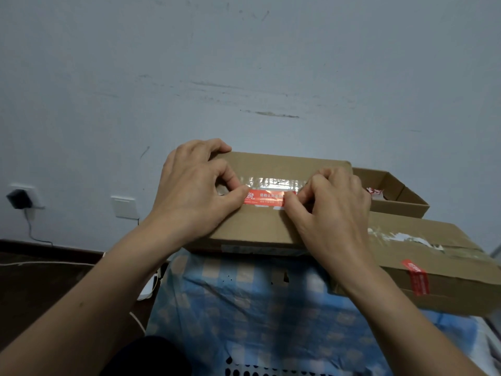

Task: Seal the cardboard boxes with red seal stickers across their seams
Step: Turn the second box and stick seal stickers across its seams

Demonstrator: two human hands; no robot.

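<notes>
since the red seal sticker (267, 198) runs left to right atop the cardboard box (254, 230), the left hand (195, 185) pinches one end and the right hand (333, 210) the other, equally near.

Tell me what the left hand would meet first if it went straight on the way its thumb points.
The left hand would slide along the red seal sticker on the closed brown cardboard box and probably meet the right hand holding the sticker's other end.
</notes>
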